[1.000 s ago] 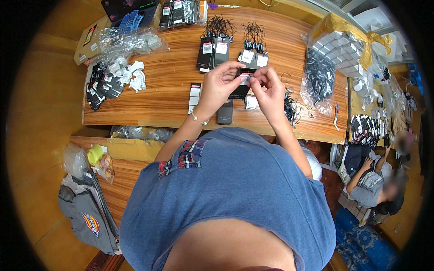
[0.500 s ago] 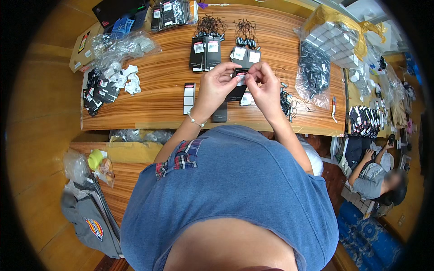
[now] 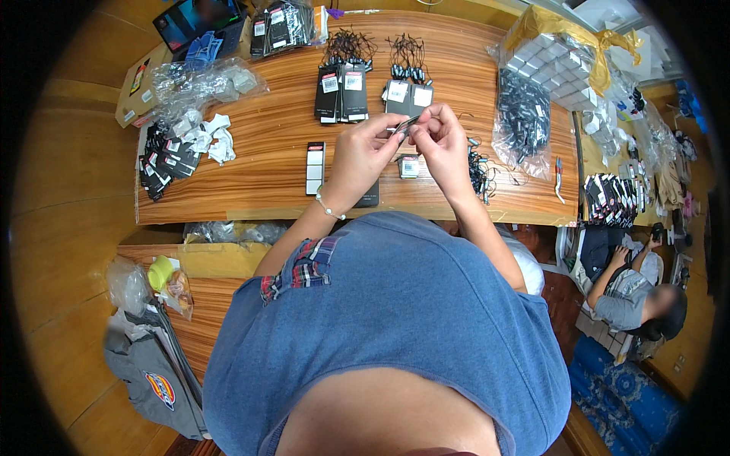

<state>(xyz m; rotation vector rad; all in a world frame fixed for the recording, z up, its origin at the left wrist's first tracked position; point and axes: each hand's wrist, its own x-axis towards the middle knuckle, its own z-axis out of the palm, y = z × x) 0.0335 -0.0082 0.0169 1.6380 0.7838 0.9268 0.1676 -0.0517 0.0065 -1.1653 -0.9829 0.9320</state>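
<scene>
Taking the long wooden table (image 3: 251,190) as our landmark and reading from its left end, we see a heap of small black cards and white scraps (image 3: 179,148) near the left edge, with crumpled clear plastic bags (image 3: 198,80) behind it toward the far corner. Further along, a white strip of labels (image 3: 315,167) lies flat on the table, just left of our left hand (image 3: 361,156). That hand is raised above the middle of the table, fingers closed on one end of a small dark tag (image 3: 407,124); our right hand (image 3: 443,144) meets it there and pinches the other end, so both hands are together, clamped on the same piece. The tag is too small for us to tell its detail, though it looks like a thin card. Behind the hands, toward the table's far edge, stand two groups of black hang tags with strings (image 3: 342,91). Toward the right end a clear bag of dark pieces (image 3: 521,114) rests on the table.
</scene>
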